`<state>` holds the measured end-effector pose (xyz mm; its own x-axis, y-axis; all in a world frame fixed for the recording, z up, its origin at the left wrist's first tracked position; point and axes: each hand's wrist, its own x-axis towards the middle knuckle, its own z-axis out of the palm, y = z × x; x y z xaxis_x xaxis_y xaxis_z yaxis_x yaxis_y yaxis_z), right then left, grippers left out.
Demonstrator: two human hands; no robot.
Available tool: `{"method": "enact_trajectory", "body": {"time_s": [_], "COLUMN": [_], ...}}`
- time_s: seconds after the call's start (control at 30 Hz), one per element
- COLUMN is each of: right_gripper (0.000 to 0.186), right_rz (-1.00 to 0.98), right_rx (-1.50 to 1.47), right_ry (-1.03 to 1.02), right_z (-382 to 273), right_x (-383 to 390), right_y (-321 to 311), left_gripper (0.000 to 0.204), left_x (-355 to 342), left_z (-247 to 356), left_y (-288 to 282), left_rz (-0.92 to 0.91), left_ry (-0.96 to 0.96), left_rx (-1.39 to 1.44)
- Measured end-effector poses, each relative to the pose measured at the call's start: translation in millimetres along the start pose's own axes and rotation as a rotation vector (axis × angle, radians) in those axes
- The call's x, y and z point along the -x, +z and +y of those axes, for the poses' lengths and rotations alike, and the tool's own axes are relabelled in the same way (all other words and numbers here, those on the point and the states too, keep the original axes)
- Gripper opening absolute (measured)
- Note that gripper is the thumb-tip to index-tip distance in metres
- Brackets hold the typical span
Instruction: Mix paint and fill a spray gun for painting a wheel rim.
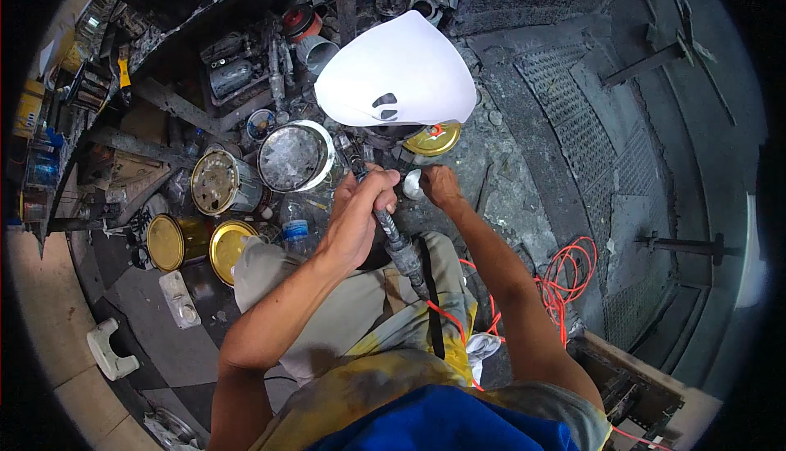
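My left hand (358, 207) is wrapped around the grey body of a hand-held power tool (395, 238) that runs from my lap up toward a dark workpiece. My right hand (439, 185) holds a small shiny metal part (413, 183) right beside the tool's tip. A large white curved panel (397, 70) lies just above both hands and hides the workpiece under it. A yellow round lid (432, 138) peeks out below the panel's right edge.
Several open tins stand to the left: a silver one (293, 156), a dirty one (219, 182), two yellow ones (176, 241). A clear plastic bottle (295, 220) lies by my knee. An orange cable (565, 275) coils at right. Metal grating (573, 115) covers the right side.
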<state>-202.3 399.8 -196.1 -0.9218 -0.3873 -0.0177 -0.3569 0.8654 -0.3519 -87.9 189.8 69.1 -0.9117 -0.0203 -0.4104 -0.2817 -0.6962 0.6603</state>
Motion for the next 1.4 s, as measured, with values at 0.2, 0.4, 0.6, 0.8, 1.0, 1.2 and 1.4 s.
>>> {"method": "enact_trajectory", "body": {"time_s": [0.2,0.4,0.6,0.8,1.0,1.2,1.4], "right_gripper": [0.013,0.016,0.019,0.018,0.017,0.014,0.018], "right_rz": [-0.120,-0.127,0.105,-0.010,-0.067,-0.016,0.059], "right_rx": [0.040,-0.166,0.005,0.005,-0.171,-0.428,-0.507], "right_ry": [0.022,-0.043,-0.125,-0.043,0.041,0.291,0.398], "right_z": [3,5,19,23,3,-3,23], "right_x": [-5,0,2,8,14,36,41], "right_y": [-1,9,16,20,-18,-55,-13], "left_gripper": [0.014,0.014,0.020,0.013,0.012,0.014,0.013], "left_x": [0,1,1,1,-1,-4,-1], "left_z": [0,-1,0,-3,-6,-19,-32], "left_y": [-2,-2,2,1,-3,-10,-5], "left_rz": [-0.023,-0.038,-0.019,-0.056,-0.066,-0.058,-0.029], "left_ry": [0.009,0.021,-0.026,0.001,0.003,-0.026,-0.044], "left_rx": [-0.055,-0.056,0.026,-0.044,-0.060,-0.085,-0.073]}}
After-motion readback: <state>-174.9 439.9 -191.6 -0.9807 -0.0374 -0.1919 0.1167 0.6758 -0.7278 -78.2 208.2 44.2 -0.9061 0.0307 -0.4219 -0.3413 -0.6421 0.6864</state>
